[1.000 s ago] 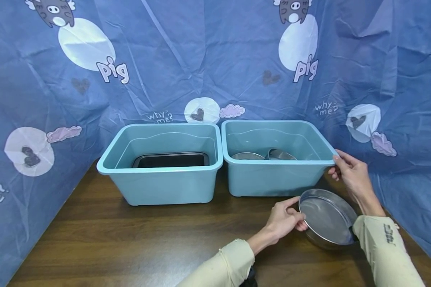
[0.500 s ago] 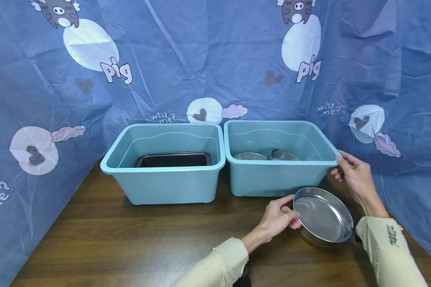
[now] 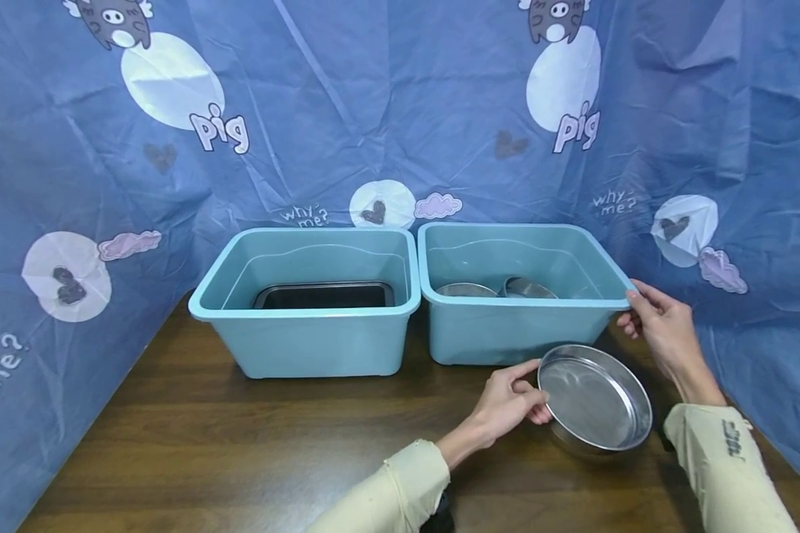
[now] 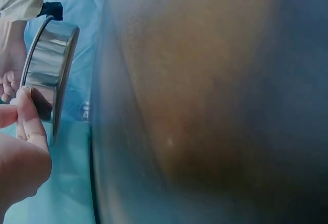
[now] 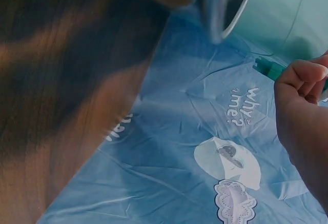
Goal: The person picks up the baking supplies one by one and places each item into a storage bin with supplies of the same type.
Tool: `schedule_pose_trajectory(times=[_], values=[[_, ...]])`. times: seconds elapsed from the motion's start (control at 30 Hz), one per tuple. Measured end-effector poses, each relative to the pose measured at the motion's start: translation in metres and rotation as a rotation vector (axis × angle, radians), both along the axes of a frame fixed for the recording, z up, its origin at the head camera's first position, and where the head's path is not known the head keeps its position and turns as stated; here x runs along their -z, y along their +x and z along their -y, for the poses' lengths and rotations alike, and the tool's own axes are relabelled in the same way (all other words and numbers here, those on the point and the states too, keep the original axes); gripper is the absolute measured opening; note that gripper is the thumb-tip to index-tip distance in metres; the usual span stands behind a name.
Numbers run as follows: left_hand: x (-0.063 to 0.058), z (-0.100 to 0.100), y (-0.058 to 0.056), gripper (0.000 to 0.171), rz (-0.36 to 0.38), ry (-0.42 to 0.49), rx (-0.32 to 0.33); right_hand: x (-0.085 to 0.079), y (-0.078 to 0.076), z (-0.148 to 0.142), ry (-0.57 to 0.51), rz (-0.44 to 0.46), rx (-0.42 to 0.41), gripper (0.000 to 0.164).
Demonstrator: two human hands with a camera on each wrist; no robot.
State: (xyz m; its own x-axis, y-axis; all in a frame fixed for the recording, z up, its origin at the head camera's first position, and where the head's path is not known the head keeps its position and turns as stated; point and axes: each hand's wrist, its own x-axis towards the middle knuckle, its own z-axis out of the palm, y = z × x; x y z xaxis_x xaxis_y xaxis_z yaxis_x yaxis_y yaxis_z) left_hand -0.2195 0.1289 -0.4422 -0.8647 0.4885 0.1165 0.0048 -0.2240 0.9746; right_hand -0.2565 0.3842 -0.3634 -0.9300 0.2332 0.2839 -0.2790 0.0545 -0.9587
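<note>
My left hand (image 3: 507, 403) pinches the near-left edge of a shallow round metal sieve (image 3: 596, 400), thumb towards its inside. It tilts in front of the right blue bin (image 3: 507, 333), its open face turned up. In the left wrist view the shiny side wall of the sieve (image 4: 48, 55) stands edge-on beyond the fingertips. With thumb and fingers, my right hand (image 3: 667, 333) grips the right bin's rim at its near-right corner. Inside that bin lie a round metal rim (image 3: 467, 289) and a curved metal piece (image 3: 530, 288), both partly hidden by the front wall.
A second blue bin (image 3: 307, 344) stands close on the left, with a black rectangular pan (image 3: 327, 295) inside. Both rest on a brown wooden table (image 3: 240, 451). Blue printed cloth (image 3: 307, 111) hangs behind and along both sides.
My left hand and the sieve have shifted slightly left, away from the right sleeve, and more of the sieve's far side shows. The right hand keeps its grip on the bin rim.
</note>
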Motion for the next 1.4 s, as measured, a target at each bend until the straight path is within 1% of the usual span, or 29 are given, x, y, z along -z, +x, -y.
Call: schedule_pose_trajectory(times=[0.17, 0.4, 0.57, 0.7, 0.9, 0.93, 1.0, 1.03, 1.13, 1.2, 1.23, 1.27, 1.3, 1.37, 1.4], values=[[-0.002, 0.005, 0.000, 0.057, -0.015, 0.007, 0.021, -0.001, 0.000, -0.002, 0.001, 0.017, 0.006, 0.060], [-0.006, 0.010, 0.001, 0.057, -0.009, 0.014, 0.037, -0.001, 0.000, -0.002, -0.003, 0.014, 0.009, 0.059], [-0.013, 0.016, 0.004, 0.057, -0.035, 0.031, 0.047, -0.001, 0.001, -0.001, 0.010, 0.017, 0.017, 0.059], [-0.020, 0.019, 0.005, 0.057, -0.043, 0.054, 0.056, 0.000, -0.001, -0.002, 0.025, 0.014, 0.023, 0.057], [-0.025, 0.024, 0.006, 0.057, -0.050, 0.052, 0.086, 0.000, -0.001, -0.002, 0.070, -0.002, 0.029, 0.058], [-0.026, 0.024, 0.006, 0.057, -0.050, 0.052, 0.090, 0.004, -0.003, -0.004, 0.051, -0.019, 0.028, 0.054], [-0.027, 0.026, 0.007, 0.057, -0.052, 0.054, 0.097, 0.006, -0.005, -0.007, 0.087, -0.018, 0.040, 0.055], [-0.028, 0.028, 0.008, 0.057, -0.052, 0.056, 0.099, 0.011, -0.009, -0.012, 0.070, -0.032, 0.035, 0.051], [-0.030, 0.032, 0.009, 0.057, -0.049, 0.056, 0.101, 0.018, -0.015, -0.019, 0.112, -0.025, 0.046, 0.051], [-0.032, 0.035, 0.010, 0.056, -0.047, 0.055, 0.100, 0.022, -0.019, -0.026, 0.119, -0.022, 0.036, 0.052], [-0.033, 0.036, 0.010, 0.057, -0.047, 0.052, 0.099, 0.026, -0.022, -0.030, 0.128, -0.025, 0.037, 0.051], [-0.034, 0.038, 0.009, 0.057, -0.047, 0.050, 0.097, 0.027, -0.024, -0.032, 0.161, -0.012, 0.047, 0.053], [-0.036, 0.039, 0.009, 0.057, -0.051, 0.047, 0.094, 0.031, -0.027, -0.035, 0.127, -0.011, 0.045, 0.050], [-0.039, 0.042, 0.007, 0.056, -0.063, 0.033, 0.089, 0.040, -0.033, -0.044, 0.130, -0.032, 0.040, 0.046], [-0.041, 0.044, 0.006, 0.056, -0.070, 0.026, 0.088, 0.040, -0.034, -0.044, 0.171, -0.023, 0.053, 0.049]])
